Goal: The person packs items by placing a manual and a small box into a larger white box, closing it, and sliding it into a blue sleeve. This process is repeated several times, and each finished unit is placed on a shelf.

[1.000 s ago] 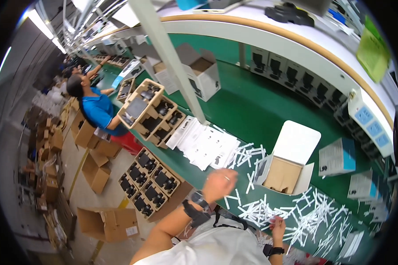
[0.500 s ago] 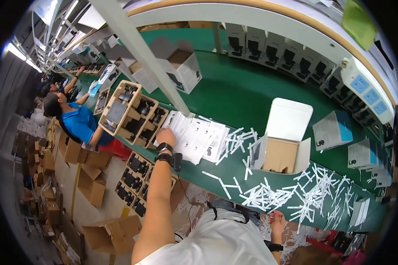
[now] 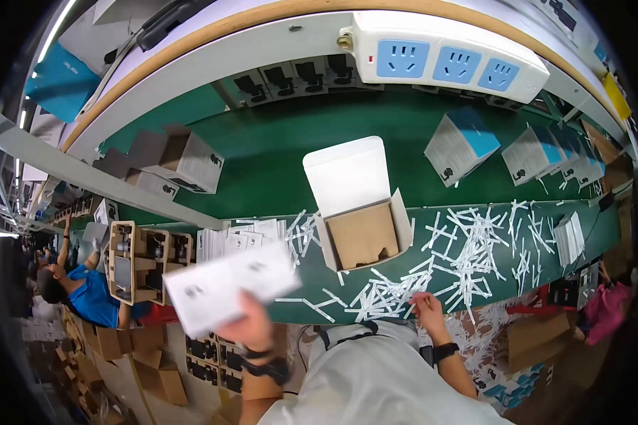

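My left hand [image 3: 249, 322], blurred by motion, grips a white printed leaflet [image 3: 223, 287] with small pictures on it and holds it up left of the open box. Behind it lie stacks of similar leaflets [image 3: 209, 244] on the green table. My right hand [image 3: 428, 312] is at the table's front edge beside a heap of white paper strips [image 3: 386, 297]. Its fingers are curled together, and what they hold, if anything, is too small to make out. An open white box [image 3: 400, 230] with a raised lid and a brown cardboard insert [image 3: 365, 232] stands in front of me.
Wooden trays of black devices [image 3: 143, 262] stand at the left, near a co-worker in blue [image 3: 96, 297]. Closed boxes [image 3: 462, 147] stand at the back right. Overhead runs a shelf with a white power strip [image 3: 446, 57]. More strips [image 3: 475, 248] and a paper stack [image 3: 569, 239] lie to the right.
My left hand has lifted a leaflet off the stacks and brought it nearer to me. The view has turned to the right. My right hand stays near the table's front edge.
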A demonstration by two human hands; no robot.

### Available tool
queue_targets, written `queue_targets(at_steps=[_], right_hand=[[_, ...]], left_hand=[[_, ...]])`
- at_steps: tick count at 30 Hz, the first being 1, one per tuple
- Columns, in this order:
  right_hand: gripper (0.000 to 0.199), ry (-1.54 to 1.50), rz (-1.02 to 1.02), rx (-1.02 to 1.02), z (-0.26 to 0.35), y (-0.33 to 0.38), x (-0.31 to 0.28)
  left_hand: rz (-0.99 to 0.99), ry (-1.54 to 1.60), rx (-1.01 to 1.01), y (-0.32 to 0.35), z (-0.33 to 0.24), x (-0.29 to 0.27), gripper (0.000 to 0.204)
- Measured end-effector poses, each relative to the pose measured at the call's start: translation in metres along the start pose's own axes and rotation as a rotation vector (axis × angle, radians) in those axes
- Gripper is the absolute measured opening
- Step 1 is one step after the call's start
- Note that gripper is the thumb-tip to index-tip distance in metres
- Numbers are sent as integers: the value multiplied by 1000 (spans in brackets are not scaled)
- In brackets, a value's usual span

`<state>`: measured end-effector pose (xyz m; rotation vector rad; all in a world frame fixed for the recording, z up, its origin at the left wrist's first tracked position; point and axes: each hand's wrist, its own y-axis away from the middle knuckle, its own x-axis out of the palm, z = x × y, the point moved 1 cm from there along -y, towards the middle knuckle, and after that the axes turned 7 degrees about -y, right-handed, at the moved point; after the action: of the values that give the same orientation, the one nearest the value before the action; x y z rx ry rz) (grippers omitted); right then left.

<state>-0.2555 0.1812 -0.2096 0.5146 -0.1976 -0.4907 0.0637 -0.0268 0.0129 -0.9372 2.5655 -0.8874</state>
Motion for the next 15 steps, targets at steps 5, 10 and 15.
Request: queue_targets(at_steps=[5, 10, 15], right_hand=[[18, 66, 200, -143, 63, -49, 23], [18, 97, 202, -279, 128, -73, 32], [30, 119, 222, -425, 210, -54, 73]], left_hand=[[587, -360, 248, 60, -10, 53, 34], [555, -232, 149, 61, 0, 72, 66], [744, -117, -88, 77, 18, 68, 67]])
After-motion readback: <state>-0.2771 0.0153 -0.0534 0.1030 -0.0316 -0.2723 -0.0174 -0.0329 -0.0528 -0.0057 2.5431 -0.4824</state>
